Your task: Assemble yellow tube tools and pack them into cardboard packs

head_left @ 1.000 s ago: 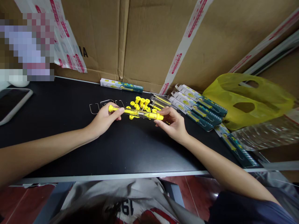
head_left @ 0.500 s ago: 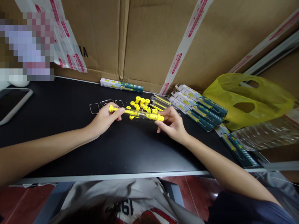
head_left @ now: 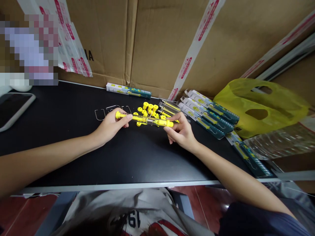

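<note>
A tubular spring scale, clear with yellow ends and yellow inner parts, is held level above the black table. My left hand is closed round its left end, thumb along the tube. At the other end, my right hand pinches the yellow cap between thumb and fingers. Behind the scale lies a cluster of small yellow plastic caps, partly hidden by it. Bent metal wire hooks lie just beyond my left hand. Several clear tubes with yellow strips rest behind my right hand.
Printed spring scale boxes lie at the right, with one box at the back. A yellow plastic bag and a phone flank the black table. Large cardboard boxes stand behind.
Both hands keep the spring scale in nearly the same place. The tube has turned slightly about its length, and my right fingers have shifted a little on the cap.
</note>
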Motion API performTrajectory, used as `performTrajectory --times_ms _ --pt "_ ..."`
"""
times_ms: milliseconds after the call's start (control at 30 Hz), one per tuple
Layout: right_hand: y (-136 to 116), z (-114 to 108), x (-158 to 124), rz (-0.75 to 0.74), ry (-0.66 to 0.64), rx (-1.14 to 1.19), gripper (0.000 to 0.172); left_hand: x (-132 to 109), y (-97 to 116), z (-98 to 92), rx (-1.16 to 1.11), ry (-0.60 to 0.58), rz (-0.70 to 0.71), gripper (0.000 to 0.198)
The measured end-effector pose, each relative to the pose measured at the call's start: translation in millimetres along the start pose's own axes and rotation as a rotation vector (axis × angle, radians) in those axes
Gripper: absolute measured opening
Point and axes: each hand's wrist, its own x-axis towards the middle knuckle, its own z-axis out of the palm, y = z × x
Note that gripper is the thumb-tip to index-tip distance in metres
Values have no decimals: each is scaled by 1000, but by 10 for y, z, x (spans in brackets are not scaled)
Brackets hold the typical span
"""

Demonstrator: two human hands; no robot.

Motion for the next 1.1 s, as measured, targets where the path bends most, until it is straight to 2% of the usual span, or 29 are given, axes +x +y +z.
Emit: performTrajectory --times_ms 167,233,400,533,600,667,733,867,1100 --pt "3 -15 25 44 19 10 34 51 36 -42 51 8 31 30" --pt "-2 -42 46 47 41 2 35 100 59 -102 120 -24 47 30" --pt "-23 -89 84 6 63 -45 35 186 133 -253 420 -246 121 28" --pt "-4 -6 92 -27 -17 -96 29 95 163 -214 510 -445 153 28" --pt "11 74 118 -46 -80 -138 27 31 160 -164 524 -490 168 29" --pt "9 160 179 -63 -145 -171 26 -13 147 -127 540 -483 194 29" --pt "-17 234 281 -74 -192 -178 25 -25 125 -111 477 -465 174 29" --pt "-120 310 549 -92 -210 -105 27 13 77 -115 199 -411 0 32" --pt "-195 370 932 -196 -67 -79 25 29 184 -111 -274 -252 -85 29"
